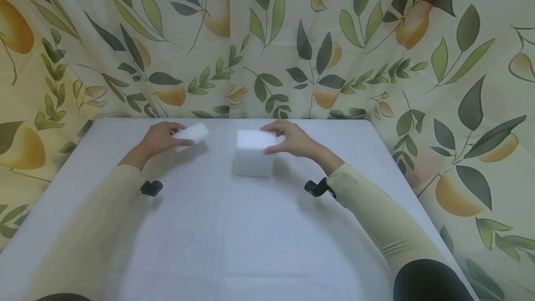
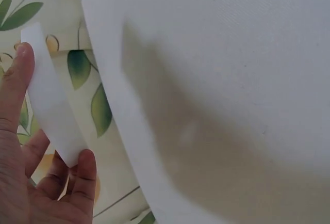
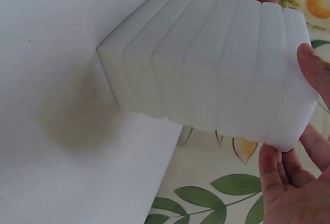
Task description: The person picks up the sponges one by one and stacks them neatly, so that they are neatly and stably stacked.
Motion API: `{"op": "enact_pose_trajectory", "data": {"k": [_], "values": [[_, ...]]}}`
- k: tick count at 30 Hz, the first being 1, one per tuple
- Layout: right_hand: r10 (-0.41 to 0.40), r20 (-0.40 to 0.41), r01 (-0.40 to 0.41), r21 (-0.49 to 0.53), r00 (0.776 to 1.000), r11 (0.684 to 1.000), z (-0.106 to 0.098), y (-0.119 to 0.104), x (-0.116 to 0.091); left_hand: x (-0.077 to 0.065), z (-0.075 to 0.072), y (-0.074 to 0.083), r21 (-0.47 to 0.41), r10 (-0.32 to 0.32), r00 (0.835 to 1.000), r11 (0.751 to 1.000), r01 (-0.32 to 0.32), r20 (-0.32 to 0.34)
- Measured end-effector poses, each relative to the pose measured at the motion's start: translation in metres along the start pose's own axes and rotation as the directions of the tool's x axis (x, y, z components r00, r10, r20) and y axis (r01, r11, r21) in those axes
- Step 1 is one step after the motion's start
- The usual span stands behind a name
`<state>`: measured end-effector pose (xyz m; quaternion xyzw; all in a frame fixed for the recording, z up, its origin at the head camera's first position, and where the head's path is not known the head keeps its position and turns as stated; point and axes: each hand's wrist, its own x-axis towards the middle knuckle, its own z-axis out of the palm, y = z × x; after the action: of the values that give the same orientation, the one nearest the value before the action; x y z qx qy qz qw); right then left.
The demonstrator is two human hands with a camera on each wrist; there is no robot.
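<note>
In the head view my left hand [image 1: 160, 138] holds a white sponge block [image 1: 193, 134] above the table, left of a stack. The left wrist view shows that sponge [image 2: 51, 95] on edge, pinched between thumb and fingertips. A stack of several like white sponges [image 1: 253, 164] stands upright on the table's far middle. At its top right is my right hand [image 1: 294, 138]. In the right wrist view, thumb and fingers grip opposite sides of the top sponge [image 3: 295, 95], which still lies on the stack. The sponges are piled flat, with slightly uneven edges.
A white cloth covers the table [image 1: 188, 236]. Just behind its far edge hangs a curtain [image 1: 267, 73] printed with leaves and fruit, which also runs along both sides. A black wrist mount [image 1: 151, 188] sits under the left wrist, another [image 1: 316, 188] under the right.
</note>
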<state>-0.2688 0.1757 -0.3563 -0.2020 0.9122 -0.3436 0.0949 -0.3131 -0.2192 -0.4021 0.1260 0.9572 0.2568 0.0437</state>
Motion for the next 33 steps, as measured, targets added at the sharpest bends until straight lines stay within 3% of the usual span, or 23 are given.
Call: {"op": "enact_pose_trajectory", "data": {"k": [8, 33], "values": [[-0.009, -0.004, 0.009, 0.0, 1.0, 1.0, 0.0, 0.001, 0.001, 0.001, -0.004, 0.013, -0.015, 0.019, 0.999, 1.0, -0.019, -0.035], [-0.013, -0.01, 0.013, 0.009, 1.0, 1.0, 0.002, 0.003, 0.0, 0.0, -0.012, 0.059, -0.039, 0.09, 0.996, 0.995, -0.091, -0.027]]}}
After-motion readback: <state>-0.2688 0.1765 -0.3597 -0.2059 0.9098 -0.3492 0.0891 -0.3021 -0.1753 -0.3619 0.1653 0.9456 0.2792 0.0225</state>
